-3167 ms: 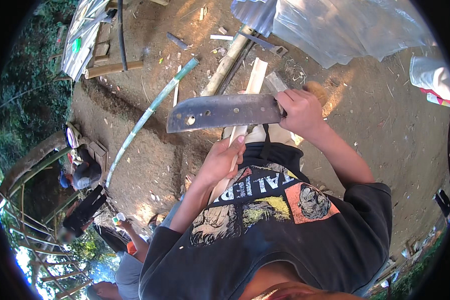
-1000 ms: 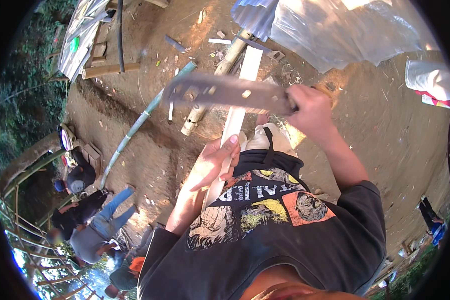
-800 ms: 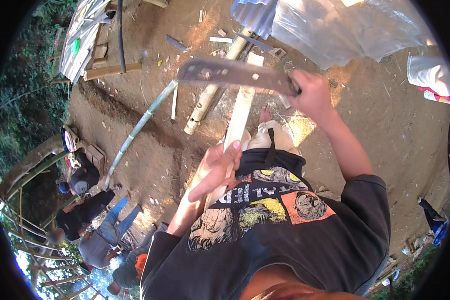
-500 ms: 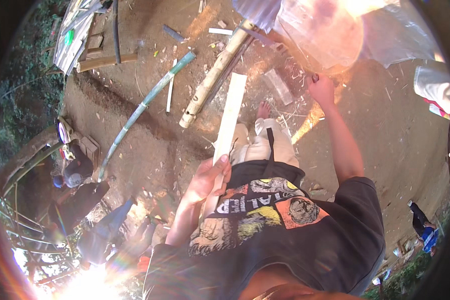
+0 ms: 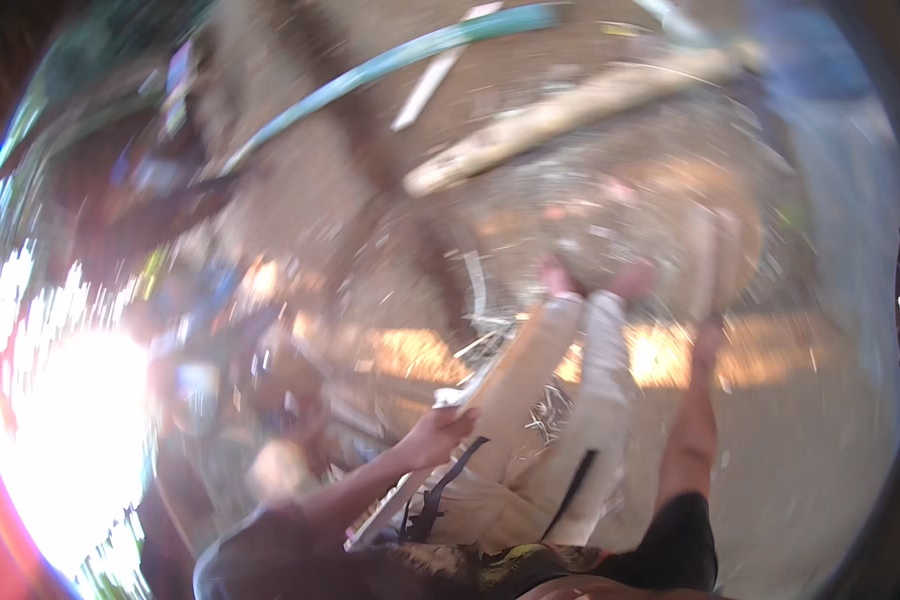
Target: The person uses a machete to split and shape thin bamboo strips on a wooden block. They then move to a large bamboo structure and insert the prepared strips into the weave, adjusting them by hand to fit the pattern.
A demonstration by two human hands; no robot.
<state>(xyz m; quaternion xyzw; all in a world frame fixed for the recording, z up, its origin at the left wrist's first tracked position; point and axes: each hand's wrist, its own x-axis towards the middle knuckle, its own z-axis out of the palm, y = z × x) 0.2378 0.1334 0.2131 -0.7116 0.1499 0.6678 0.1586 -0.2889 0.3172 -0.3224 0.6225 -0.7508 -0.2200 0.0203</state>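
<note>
My left hand (image 5: 437,437) is closed round a long, flat, pale strip of split bamboo (image 5: 378,520). The strip slants from my waist up across my lower leg, its far end beyond the hand. Out to the right, my right hand (image 5: 708,342) looks closed, but motion smears its fingers. What it holds, if anything, I cannot make out. Just beyond that hand is a blurred, brownish wooden block (image 5: 718,248) on the ground; whether they touch I cannot tell.
A thick tan bamboo pole (image 5: 570,115) lies ahead of my feet. Farther left are a curved green bamboo pole (image 5: 390,62) and a white strip (image 5: 435,85). Shavings (image 5: 548,415) lie between my legs. Sun glare (image 5: 80,420) washes out the left side.
My view has swung, so the poles appear turned and shifted, and everything is blurred. My left hand still grips the bamboo strip, now slanting more over my leg. My right hand appears lower.
</note>
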